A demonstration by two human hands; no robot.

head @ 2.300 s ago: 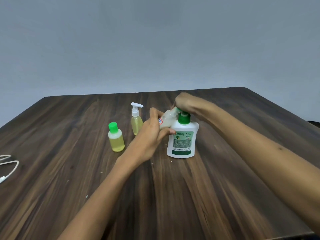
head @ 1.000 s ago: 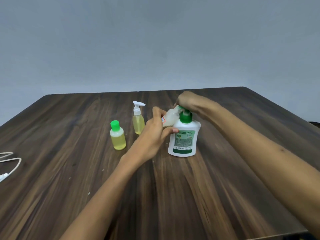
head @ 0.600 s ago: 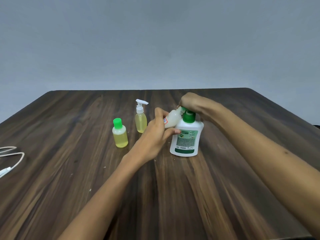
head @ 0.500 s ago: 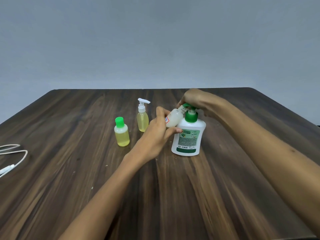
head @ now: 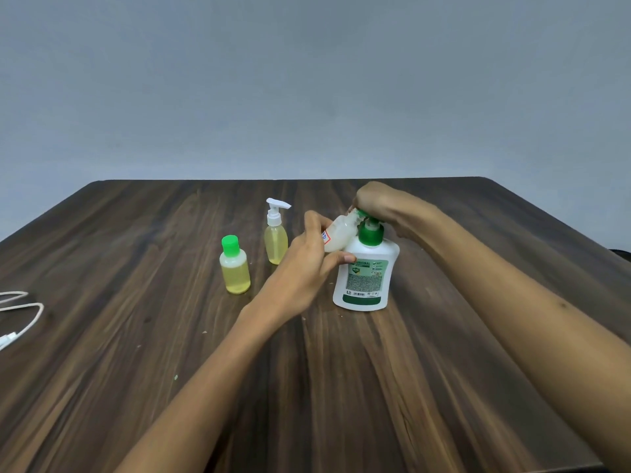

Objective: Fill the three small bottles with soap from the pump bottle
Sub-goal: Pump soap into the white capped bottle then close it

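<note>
1. left hand (head: 304, 264) pinches a small bottle (head: 338, 233), tilted, its mouth up against the nozzle of the pump bottle (head: 365, 271); grip is narrow, thumb and fingers wrapped round the lower body.
2. right hand (head: 379, 203) sits on top of the green pump head, fingers curled over it; the grip there is closed on the head, in a pressing pose.
3. change: half a second ago the right hand sat a little higher over the pump; now it looks lower on the head. read as another stroke under way. the small bottle's tilt looks the same.
4. small bottle shows pale, cloudy content; its level is hard to tell.
5. meaning: this looks like the third fill. the green-capped bottle (head: 234, 266) and the spray-top bottle (head: 276, 235) stand on the bench (head: 136, 302) to the left, both holding yellow soap and closed.
6. likely remaining: finish pumping, cap the held bottle. no cap for it is visible.
7. white cable (head: 24, 315) at the bench's left edge, well apart.
</note>
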